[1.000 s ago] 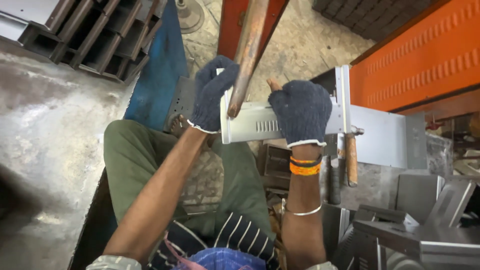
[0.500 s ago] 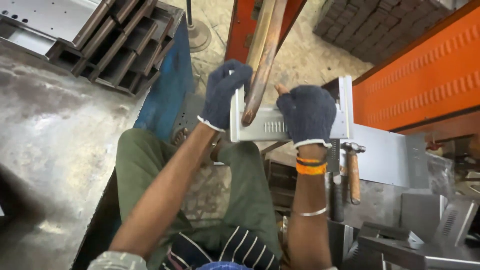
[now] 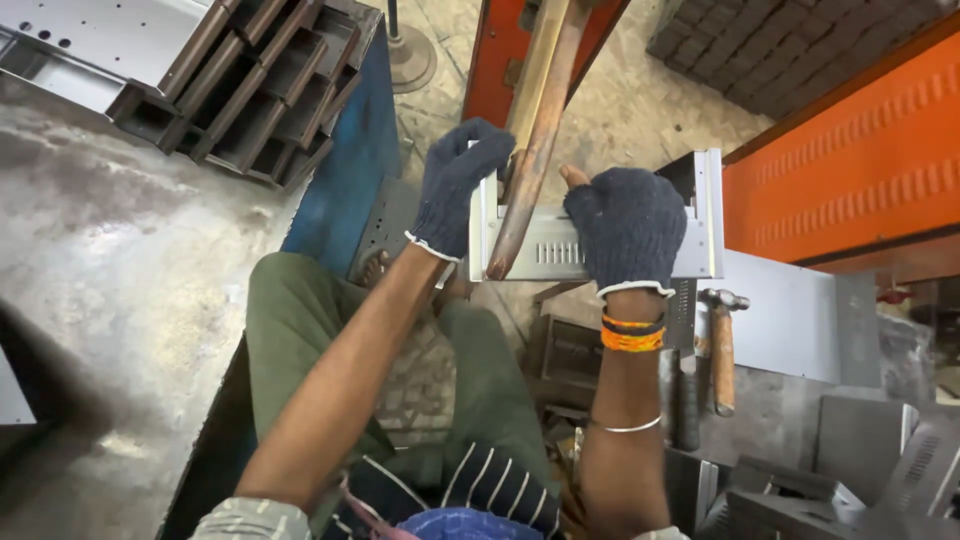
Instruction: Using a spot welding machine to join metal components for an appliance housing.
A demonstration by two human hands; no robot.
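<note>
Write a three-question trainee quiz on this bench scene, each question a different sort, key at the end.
1. True or false: both hands wear dark knitted gloves.
2. Which lies right of the person's right forearm? A) a hammer with a wooden handle B) a paint can C) a coil of rope
3. Fill in: the copper-coloured bar comes down onto the grey metal ______ held between the hands.

Key
1. True: the left hand and right hand are both gloved.
2. A: the hammer lies beside the forearm.
3. Panel: the bar meets the slotted sheet-metal panel, which both hands grip at its edges.
</note>
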